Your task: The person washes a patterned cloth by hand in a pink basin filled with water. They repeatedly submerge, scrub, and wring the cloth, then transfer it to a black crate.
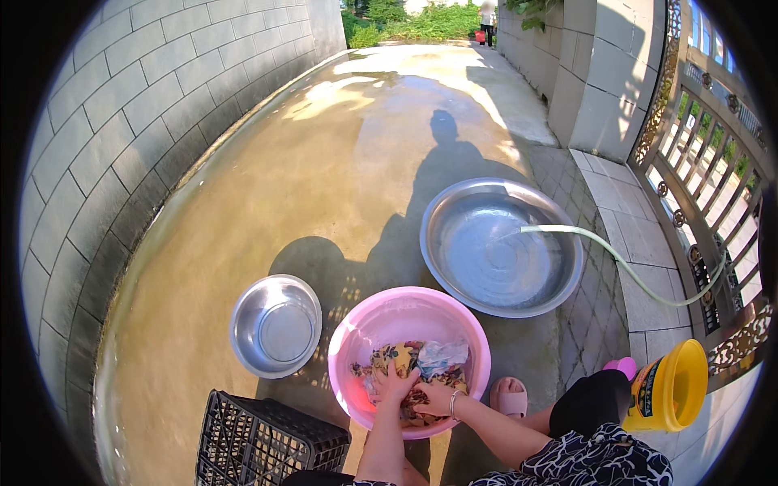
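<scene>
Both hands reach into a pink plastic basin [411, 294] that holds wet cloth. My left hand [394, 384] lies with spread fingers on a yellow patterned cloth [398, 353]. Close to its right, my right hand [433, 399], with a bracelet at the wrist, touches the same bunched fabric; whether its fingers grip a fold cannot be made out. A white and pale blue cloth [442, 358] rests beyond the hands, against the basin's right side.
A large metal basin [428, 243] takes water from a pale hose [598, 240]. Left stand a smaller metal basin [238, 328] and a black plastic crate [261, 437]. A yellow bucket [657, 389] stands right, near a metal gate [699, 188]. Far off stands a person [487, 24].
</scene>
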A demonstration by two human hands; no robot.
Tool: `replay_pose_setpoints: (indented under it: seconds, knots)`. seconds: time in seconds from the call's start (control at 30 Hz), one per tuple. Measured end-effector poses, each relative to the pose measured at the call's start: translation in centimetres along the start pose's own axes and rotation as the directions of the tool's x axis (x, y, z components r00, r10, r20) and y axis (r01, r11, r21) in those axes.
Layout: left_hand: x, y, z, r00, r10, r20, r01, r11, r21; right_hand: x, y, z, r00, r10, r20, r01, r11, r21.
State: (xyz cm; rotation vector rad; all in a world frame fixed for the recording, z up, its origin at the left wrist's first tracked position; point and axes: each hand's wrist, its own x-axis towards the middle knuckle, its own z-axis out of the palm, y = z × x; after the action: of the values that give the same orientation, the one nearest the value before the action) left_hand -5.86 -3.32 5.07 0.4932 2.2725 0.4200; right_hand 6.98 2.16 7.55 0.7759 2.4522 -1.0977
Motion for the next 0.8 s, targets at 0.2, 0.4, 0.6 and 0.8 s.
replay_pose_setpoints:
  seconds: [0.2, 0.4, 0.6, 0.8]
  knots:
    - [1.7, -4.7, 4.2, 0.995, 0.047, -0.083, -0.057, 0.991, -0.12, 0.5, 0.4, -0.9, 0.914, 0.337, -0.223, -0.305, 0.938, 0.166]
    - [1.7, -3.5, 3.6, 0.989, 0.078, -0.127, -0.098, 0.983, -0.156, 3.6, 3.0, 2.3, 0.859, 0.489, -0.152, -0.457, 0.866, 0.204]
    - [3.0, -3.6, 3.5, 0.985, 0.083, -0.148, -0.118, 0.961, -0.25, 5.8, 4.8, 2.7, 0.896, 0.406, -0.178, -0.351, 0.895, 0.276]
    - [3.4, -1.8, 2.6, 0.998, -0.031, -0.047, 0.031, 1.0, 0.004, 7.5, 7.0, 1.7, 0.919, 0.395, -0.003, -0.358, 0.836, 0.416]
